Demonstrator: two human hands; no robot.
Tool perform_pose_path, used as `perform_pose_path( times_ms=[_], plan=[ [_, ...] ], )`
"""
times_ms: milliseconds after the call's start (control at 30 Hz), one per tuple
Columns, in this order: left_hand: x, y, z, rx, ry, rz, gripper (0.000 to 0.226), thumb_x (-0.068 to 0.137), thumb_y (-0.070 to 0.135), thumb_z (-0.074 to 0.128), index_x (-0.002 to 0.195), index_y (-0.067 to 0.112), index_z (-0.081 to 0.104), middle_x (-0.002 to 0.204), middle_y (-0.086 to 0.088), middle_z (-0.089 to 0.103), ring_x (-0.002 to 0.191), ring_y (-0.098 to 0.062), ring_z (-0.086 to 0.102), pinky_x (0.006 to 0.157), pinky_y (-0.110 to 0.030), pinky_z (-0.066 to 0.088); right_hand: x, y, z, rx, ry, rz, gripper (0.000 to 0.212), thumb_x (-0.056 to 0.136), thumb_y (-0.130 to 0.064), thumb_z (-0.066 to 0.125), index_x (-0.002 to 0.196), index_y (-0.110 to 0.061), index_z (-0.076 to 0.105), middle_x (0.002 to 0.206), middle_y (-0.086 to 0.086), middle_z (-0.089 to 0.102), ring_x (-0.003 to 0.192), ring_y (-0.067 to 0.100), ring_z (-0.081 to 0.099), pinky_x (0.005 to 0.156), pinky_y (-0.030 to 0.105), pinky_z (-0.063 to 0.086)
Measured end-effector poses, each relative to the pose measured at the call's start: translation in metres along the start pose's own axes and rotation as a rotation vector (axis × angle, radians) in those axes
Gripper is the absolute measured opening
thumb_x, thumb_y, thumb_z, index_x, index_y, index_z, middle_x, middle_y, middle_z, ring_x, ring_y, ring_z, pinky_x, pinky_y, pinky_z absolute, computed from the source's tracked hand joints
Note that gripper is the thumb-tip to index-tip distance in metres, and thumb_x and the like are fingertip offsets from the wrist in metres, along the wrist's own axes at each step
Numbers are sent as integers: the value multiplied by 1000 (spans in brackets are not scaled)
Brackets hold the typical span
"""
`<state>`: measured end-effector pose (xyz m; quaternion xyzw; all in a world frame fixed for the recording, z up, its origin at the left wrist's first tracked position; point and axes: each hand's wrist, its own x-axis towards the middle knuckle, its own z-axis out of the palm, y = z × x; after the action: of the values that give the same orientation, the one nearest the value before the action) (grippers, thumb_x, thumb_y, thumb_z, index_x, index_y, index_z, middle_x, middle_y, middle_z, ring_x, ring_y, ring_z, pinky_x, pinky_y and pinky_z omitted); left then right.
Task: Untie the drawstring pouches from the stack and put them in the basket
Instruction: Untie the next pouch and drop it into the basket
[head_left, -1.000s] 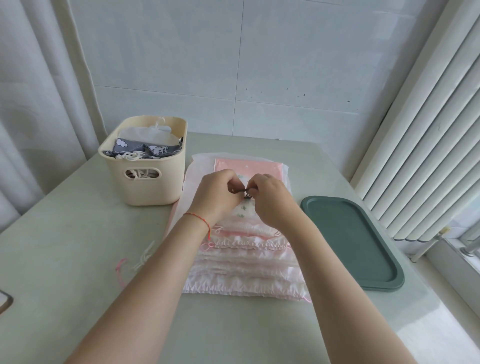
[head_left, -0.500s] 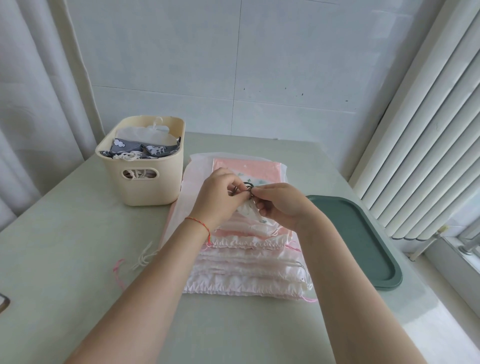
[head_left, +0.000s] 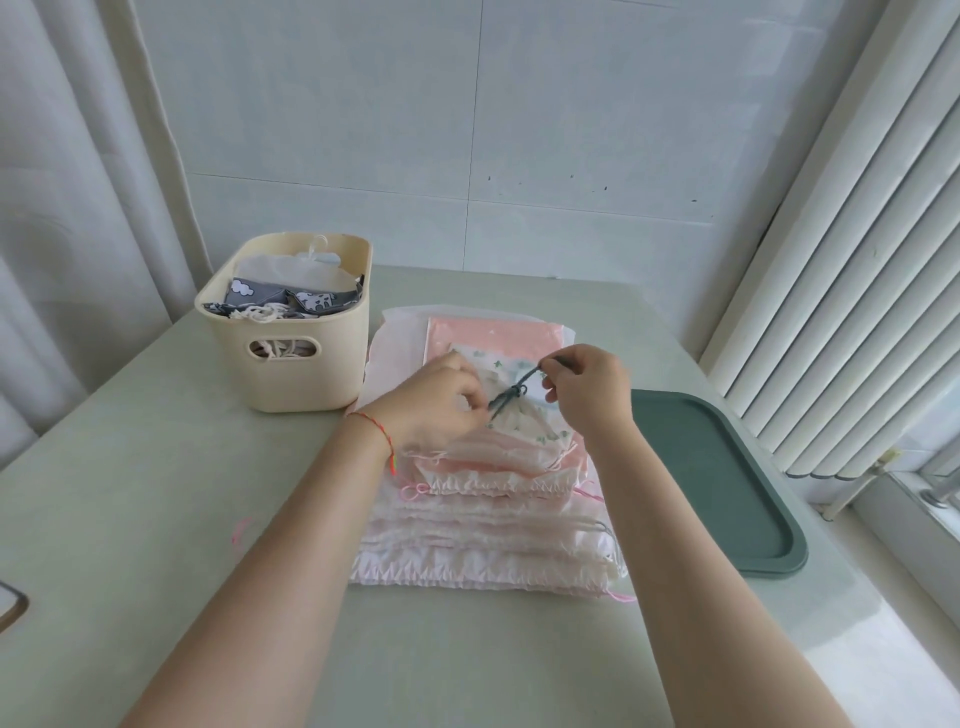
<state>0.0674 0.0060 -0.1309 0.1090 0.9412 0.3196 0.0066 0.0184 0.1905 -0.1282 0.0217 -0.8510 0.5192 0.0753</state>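
lying on top of the pink satin pouch stack (head_left: 483, 525), the white leaf-print drawstring pouch (head_left: 524, 415) has its grey knotted cord (head_left: 511, 395) pinched at both ends: left hand (head_left: 431, 402) at the near end, right hand (head_left: 589, 389) at the far end, fingers curled round it. left of the stack stands the cream plastic basket (head_left: 291, 364) with grey pouches inside; right of the stack lies the dark green tray (head_left: 727, 483).

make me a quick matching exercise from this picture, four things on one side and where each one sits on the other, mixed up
Things:
1. basket
2. green tray
3. grey drawstring
4. stack of pouches

Places:
a. flat on the table, in the middle
b. pinched between the left hand and right hand
c. right of the stack
d. left of the stack, grey patterned fabric inside

Pairs: 1-d, 2-c, 3-b, 4-a
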Motion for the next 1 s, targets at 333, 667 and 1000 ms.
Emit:
perform_pose_path(
  times_ms=[333,667,1000],
  plan=[
    [11,-10,5,-99,192,-170,26,90,22,56,114,15,63,114,2,56,114,-16,50,88,-25,36,-4,-12,-8,163,-236,12,14,100,-16,44,96,-15,58,78,-2,71,69,15,61,58,23,44],
    [16,-16,9,-339,307,-377,25,90,20,60,90,-4,68,67,-7,59,61,-20,54,56,-25,41,-6,-8,-22,-462,-559,-272,82,72,-35,84,139,-39,37,131,0,40,112,18,51,88,28,44],
    [14,-14,-7,-80,343,-151,31,83,52,53,89,28,71,108,10,66,104,-8,55,89,-28,41,9,-20,-2,-817,-572,-197,31,93,-28,44,79,-2,57,84,10,55,75,24,50,64,30,39]
  ],
)
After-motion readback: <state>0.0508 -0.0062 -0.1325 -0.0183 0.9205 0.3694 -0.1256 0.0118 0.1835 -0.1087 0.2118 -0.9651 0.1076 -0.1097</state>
